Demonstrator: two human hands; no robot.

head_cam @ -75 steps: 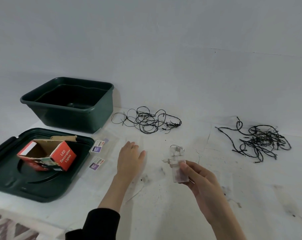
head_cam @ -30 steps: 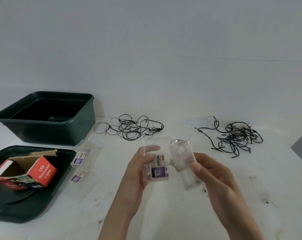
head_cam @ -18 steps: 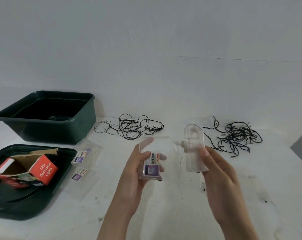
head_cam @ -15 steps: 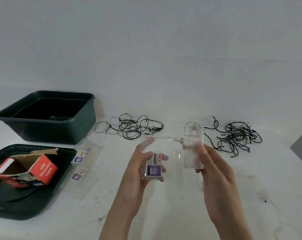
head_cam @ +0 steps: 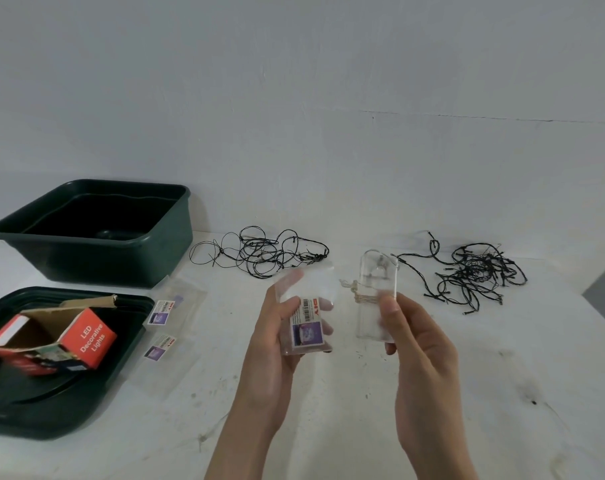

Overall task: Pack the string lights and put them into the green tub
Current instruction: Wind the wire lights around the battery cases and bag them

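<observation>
My left hand [head_cam: 275, 348] grips a clear plastic bag [head_cam: 308, 306] with a printed label, held upright above the white table [head_cam: 328, 427]. My right hand [head_cam: 415, 355] holds a clear battery box [head_cam: 377, 292] with thin coiled wire lights wound at its side, just right of the bag. Two tangles of black string lights lie further back: one in the middle [head_cam: 263, 252], one at the right [head_cam: 474, 271]. The dark green tub [head_cam: 96, 233] stands at the back left; nothing shows inside it.
The tub's green lid [head_cam: 51, 400] lies at the front left with an open red "LED Decorative Lights" carton [head_cam: 55, 341] on it. Two more labelled clear bags [head_cam: 162, 327] lie flat between lid and hands. A grey wall rises behind the table.
My left hand picked a clear bag off the table and raised it. My right hand lifted the battery box upright beside the bag. The view shifted right.
</observation>
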